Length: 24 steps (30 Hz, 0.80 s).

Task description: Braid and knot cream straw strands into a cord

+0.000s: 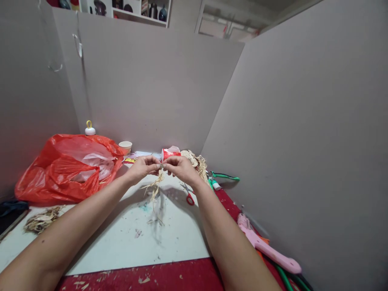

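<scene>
Both hands meet above the middle of a white board (176, 242). My left hand (144, 167) is closed in a pinch, thumb against fingers. Touching it tip to tip, my right hand (182, 167) pinches at the same spot. From between the fingertips hang thin, pale strips of dry plant fibre (154, 189), their loose ends dangling over the board. The exact point where the fingers grip is too small to make out. Red-handled scissors (190, 199) lie beside my right forearm, partly hidden by it.
A red plastic bag (60, 173) fills the left side. Dry fibres (42, 220) lie below it. Behind my hands are a small bowl (125, 145) and a red packet (171, 152). Green-handled pliers (226, 176) and a pink tool (269, 246) lie right, along grey partitions (303, 121).
</scene>
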Each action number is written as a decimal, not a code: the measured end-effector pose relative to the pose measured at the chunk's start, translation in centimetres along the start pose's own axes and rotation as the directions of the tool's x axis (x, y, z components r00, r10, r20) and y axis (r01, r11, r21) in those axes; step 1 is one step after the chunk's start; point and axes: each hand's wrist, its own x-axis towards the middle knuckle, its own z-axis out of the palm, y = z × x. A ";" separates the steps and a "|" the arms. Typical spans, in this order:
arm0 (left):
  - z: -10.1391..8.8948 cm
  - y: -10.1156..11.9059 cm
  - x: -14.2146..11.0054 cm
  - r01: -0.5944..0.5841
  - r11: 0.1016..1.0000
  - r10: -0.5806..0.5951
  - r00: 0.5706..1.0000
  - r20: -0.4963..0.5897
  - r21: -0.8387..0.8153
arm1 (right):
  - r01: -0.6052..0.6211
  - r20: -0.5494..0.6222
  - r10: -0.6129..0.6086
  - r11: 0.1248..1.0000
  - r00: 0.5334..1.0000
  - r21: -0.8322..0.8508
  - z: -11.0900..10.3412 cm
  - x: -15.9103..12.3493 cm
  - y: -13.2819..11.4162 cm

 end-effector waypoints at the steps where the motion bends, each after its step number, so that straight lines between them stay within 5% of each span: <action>1: 0.0 -0.1 0.0 0.000 1.000 0.000 1.000 0.003 0.006 | 0.015 0.012 -0.014 0.999 1.000 -0.033 0.0 0.0 0.0; 24: 0.3 0.5 0.1 -0.020 1.000 0.019 0.994 -0.106 -0.004 | 0.129 0.006 -0.130 0.978 0.991 -0.166 0.2 -0.4 -0.8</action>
